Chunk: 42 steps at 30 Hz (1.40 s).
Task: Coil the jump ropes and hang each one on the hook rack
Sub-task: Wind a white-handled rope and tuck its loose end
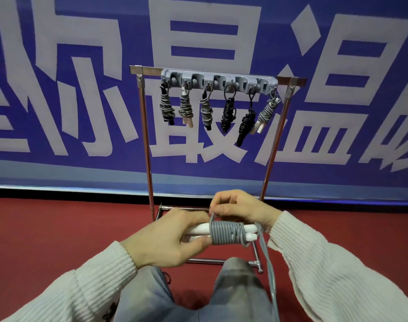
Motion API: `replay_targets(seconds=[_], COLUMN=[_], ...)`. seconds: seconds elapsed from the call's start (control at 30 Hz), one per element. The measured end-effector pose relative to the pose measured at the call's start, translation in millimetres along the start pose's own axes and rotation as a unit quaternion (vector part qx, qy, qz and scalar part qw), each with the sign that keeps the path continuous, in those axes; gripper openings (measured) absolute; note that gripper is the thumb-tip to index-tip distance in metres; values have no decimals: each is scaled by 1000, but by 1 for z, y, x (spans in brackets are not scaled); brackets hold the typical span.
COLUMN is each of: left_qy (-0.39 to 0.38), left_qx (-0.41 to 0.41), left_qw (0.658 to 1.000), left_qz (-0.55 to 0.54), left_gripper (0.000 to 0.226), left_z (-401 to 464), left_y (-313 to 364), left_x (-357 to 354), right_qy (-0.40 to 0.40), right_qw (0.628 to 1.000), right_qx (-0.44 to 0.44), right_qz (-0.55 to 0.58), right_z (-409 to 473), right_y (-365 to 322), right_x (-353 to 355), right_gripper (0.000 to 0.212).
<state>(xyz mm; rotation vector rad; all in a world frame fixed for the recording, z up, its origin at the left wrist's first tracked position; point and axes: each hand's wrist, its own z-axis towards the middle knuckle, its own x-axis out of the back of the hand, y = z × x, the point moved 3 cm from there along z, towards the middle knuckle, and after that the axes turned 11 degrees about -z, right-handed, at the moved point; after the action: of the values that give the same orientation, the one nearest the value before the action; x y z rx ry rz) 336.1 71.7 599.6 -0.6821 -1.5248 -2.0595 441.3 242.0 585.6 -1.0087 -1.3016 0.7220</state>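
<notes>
The jump rope [228, 233] sits near me, low before the hook rack [219, 79], my left hand [172, 238] clamping both white handles together while my right fingers [224, 206] pinch the cord, keeping wraps tight.

A broad blue fabric banner [82, 168] with huge white block characters fills the view from nine o'clock through twelve to three. Below it, dark red matte flooring [58, 228] spreads toward six o'clock, where grey trouser-clad knees [235, 282] rise.
</notes>
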Motion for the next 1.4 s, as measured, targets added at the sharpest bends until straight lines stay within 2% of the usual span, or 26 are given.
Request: replay_targets(seconds=[0.13,0.2,0.27,0.3,0.37,0.4,0.5,0.57,0.6,0.7,0.73,0.8,0.9,0.97,1.07,1.17,1.27,1.33,1.4], left_qy=[-25,-35,-7,37,127,149,170,207,238,310,309,259,219,250,291,312,307,259,160], left_qx=[22,6,-20,-26,-16,-3,51,101,128,203,220,239,239,248,252,263,292,280,236], left_qw=[989,992,999,999,974,957,925,920,921,929,924,930,940,934,923,913,903,924,956], left_qz=[145,123,39,-28,-187,-248,-337,-317,-281,-24,48,105,108,58,0,-15,-68,-8,66], left_gripper=[40,42,40,40,41,43,42,39,40,46,46,42,40,35,13,16,27,27,25], left_z=[5,7,5,3,2,2,5,5,5,0,-2,-4,-1,0,3,7,12,14,15], left_y=[-12,-11,-2,3,4,2,-6,-17,-25,-61,-72,-86,-90,-89,-85,-87,-99,-99,-85], left_x=[-2,-6,-7,-3,7,11,15,16,19,32,33,22,1,2,8,11,13,10,-5], right_qy=[-16,-31,-28,-9,43,61,104,124,128,131,130,131,137,142,147,157,126,120,125], right_qw=[979,963,973,980,993,996,989,990,991,959,944,924,919,924,930,941,938,931,930], right_qx=[35,46,41,32,-19,-53,-67,-57,-47,-26,-21,-13,-10,-13,-18,-16,4,15,24], right_qz=[-202,-263,-227,-196,-106,-49,81,44,-14,-251,-302,-358,-369,-355,-336,-299,-322,-344,-345], right_z=[4,11,12,10,6,4,0,-4,-7,-17,-19,-21,-22,-24,-27,-23,-17,-12,-4], right_y=[-34,-48,-52,-51,-41,-33,-11,0,3,7,6,1,-6,-7,-7,-9,-11,-16,-26], right_x=[13,9,6,6,-1,-9,-40,-51,-54,-51,-48,-41,-30,-23,-19,-19,-25,-28,-23], right_gripper=[6,7,6,10,24,31,40,33,29,24,23,25,28,29,28,28,26,27,28])
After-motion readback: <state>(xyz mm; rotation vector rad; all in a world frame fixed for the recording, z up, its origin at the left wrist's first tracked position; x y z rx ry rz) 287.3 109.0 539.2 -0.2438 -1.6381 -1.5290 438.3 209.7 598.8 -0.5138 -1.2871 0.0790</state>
